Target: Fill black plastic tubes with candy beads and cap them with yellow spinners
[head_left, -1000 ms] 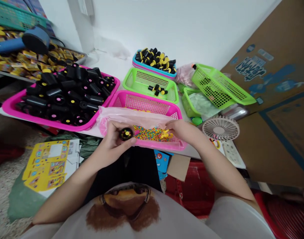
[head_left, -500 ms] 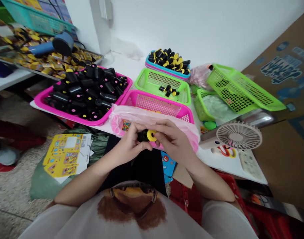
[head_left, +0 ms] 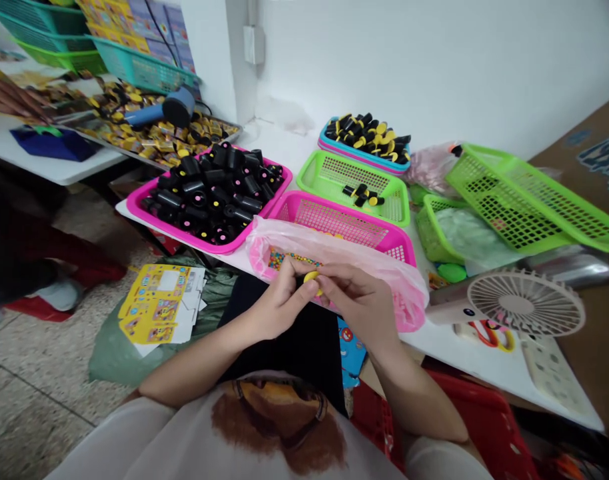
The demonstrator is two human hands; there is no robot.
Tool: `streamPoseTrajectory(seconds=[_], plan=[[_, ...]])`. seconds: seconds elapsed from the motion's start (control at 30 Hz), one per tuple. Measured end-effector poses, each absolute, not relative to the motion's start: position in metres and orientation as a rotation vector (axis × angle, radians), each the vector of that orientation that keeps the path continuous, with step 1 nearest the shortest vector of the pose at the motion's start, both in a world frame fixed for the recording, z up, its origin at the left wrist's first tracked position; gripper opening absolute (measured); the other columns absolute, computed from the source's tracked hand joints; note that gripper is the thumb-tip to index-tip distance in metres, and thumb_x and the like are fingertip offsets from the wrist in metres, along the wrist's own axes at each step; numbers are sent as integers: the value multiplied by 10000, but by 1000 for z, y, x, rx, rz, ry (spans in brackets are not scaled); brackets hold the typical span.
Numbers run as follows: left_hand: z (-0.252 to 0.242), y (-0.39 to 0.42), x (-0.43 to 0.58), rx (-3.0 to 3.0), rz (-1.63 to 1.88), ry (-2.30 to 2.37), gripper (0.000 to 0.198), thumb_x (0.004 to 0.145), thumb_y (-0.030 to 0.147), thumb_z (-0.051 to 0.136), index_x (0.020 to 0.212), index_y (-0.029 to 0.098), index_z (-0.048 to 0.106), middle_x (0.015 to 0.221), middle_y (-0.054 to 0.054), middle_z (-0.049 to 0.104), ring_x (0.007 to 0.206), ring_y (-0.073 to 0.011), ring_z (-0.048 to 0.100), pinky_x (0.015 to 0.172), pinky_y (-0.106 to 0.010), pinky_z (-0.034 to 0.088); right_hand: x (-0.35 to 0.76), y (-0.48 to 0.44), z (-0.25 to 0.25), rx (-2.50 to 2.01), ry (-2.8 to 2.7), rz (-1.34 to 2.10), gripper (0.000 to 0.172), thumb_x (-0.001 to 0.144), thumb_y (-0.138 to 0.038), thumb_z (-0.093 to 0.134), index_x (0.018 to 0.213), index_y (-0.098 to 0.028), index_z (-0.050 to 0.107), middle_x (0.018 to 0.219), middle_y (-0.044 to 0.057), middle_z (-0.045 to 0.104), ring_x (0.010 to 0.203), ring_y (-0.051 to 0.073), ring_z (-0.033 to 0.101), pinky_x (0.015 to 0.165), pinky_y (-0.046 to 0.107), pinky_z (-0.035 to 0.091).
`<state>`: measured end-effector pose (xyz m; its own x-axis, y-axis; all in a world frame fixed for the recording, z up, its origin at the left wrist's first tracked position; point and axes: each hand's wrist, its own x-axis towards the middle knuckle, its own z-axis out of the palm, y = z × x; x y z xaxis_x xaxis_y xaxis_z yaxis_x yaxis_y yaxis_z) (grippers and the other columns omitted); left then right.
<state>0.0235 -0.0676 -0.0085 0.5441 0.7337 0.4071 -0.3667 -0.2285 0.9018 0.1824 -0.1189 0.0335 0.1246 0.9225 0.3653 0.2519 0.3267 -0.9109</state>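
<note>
My left hand [head_left: 277, 305] is closed around a small black tube, mostly hidden by the fingers. At the tube's end shows a round yellow cap [head_left: 312, 276], with the left thumb against it. My right hand [head_left: 362, 293] pinches the cap from the other side, fingertips on its edge. Both hands are held together in front of a pink plastic bag [head_left: 344, 251] with small colourful beads [head_left: 279, 259] in it. Behind the bag stands a pink mesh basket [head_left: 329, 217]; whether the cap sits fully on the tube, I cannot tell.
Black tubes [head_left: 214, 193] fill a pink tray on the left. A green basket [head_left: 324, 167] holds several capped tubes; more fill a blue basket [head_left: 409, 160] behind. A fan [head_left: 524, 303] and scissors [head_left: 504, 340] lie right. A co-worker's hand [head_left: 14, 100] is far left.
The yellow cap has turned and shows less of its face, and the fingers have closed in around it. The view has swung left, bringing a co-worker's hand into sight.
</note>
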Motion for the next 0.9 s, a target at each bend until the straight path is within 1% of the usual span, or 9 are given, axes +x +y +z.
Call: streamPoseTrajectory(seconds=[0.13,0.2,0.3,0.4,0.6,0.67,0.77,0.83,0.9], plan=[[0,-75,30,990,958,397,336,959,512,687,1086,229,559,887,17,600,775,-144,588,711,-264,482,189,-119,26,-1099,-1709,194,189,954,-284,736,1128,-303,808,1171,77,761,1091,236,732,896,401,648],[5,-78,32,712,848,334,344,916,481,719,1096,231,566,819,29,603,704,-141,594,674,-258,498,193,-119,23,-948,-1896,102,412,935,-354,768,1340,-304,710,1334,107,697,1257,280,672,1034,471,614],[14,-82,36,479,689,246,315,873,436,757,990,186,607,748,15,597,688,-141,600,649,-233,508,194,-120,17,-865,-1956,127,614,918,-255,766,1495,-287,557,1355,109,672,1307,267,648,1105,457,587],[21,-85,39,368,589,197,230,896,369,709,873,157,621,717,-6,578,680,-137,573,548,-189,433,187,-123,13,-905,-1833,95,532,891,-71,636,1385,-269,615,1246,88,687,1223,233,680,1059,411,608],[23,-88,40,342,571,235,198,943,339,628,851,173,570,715,-7,536,658,-139,540,506,-193,380,177,-128,8,-904,-1714,80,469,858,-59,625,1291,-236,667,1178,95,707,1146,235,708,1022,415,616],[18,-89,39,424,609,242,249,941,407,691,956,193,565,768,-1,560,692,-139,565,560,-203,426,184,-129,8,-893,-1710,243,489,871,-121,717,1335,-269,677,1232,96,718,1206,261,701,1054,452,605],[7,-88,34,701,694,196,495,893,563,773,1173,279,480,939,-2,628,816,-166,650,726,-276,515,199,-131,11,-809,-1667,564,461,883,-216,816,1314,-359,738,1237,71,764,1226,286,718,1059,493,607],[3,-88,29,958,714,133,591,907,653,720,1263,328,379,1085,-30,648,918,-189,687,809,-325,527,205,-133,13,-747,-1595,680,355,903,-231,814,1209,-409,793,1124,40,805,1155,268,755,1013,478,630],[2,-85,24,1216,711,71,545,984,677,579,1305,340,296,1198,-76,639,1015,-207,692,866,-361,524,206,-133,14,-728,-1525,767,222,913,-278,816,1084,-418,830,1051,24,817,1117,253,767,991,467,635]])
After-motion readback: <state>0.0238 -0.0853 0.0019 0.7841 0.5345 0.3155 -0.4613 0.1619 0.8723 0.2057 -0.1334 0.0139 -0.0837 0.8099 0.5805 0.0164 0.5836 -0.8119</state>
